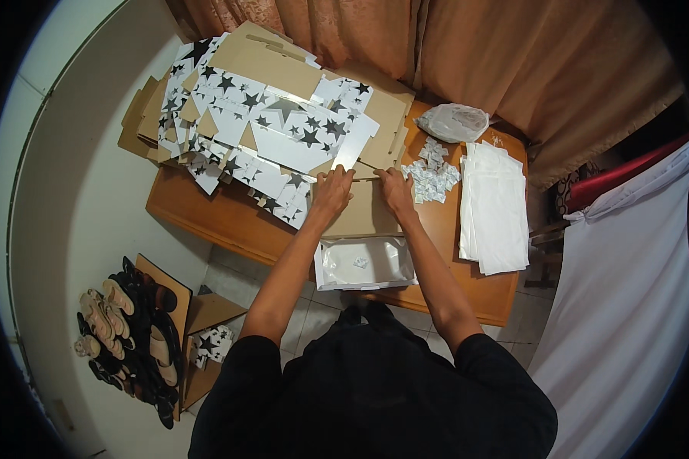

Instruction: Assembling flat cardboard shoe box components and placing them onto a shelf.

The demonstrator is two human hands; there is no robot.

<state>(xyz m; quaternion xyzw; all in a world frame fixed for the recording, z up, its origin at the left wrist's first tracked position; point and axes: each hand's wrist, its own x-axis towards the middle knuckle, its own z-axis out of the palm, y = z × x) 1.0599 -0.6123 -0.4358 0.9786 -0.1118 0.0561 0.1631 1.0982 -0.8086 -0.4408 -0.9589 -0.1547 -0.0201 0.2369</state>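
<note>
In front of me an open shoe-size cardboard box (320,275) holds white tissue paper (337,260) with a small white sachet (360,262) lying on it. Its brown-inside lid (364,216) is folded back away from me. My left hand (334,193) has its fingers closed at the lid's far left corner. At the far right corner my right hand (394,191) pinches the lid's edge. Both thumbs are partly hidden. Just beyond my left fingers lie flat star-printed cardboard blanks (306,138). Right of my right hand is a pile of small sachets (434,177).
White tissue sheets (494,206) are stacked on the wooden table (214,222), right side. A clear plastic bag (453,122) sits behind the sachets. Sandals and shoes (119,329) stand on the lower left. Brown curtains (528,69) hang behind; white cloth (620,283) hangs right.
</note>
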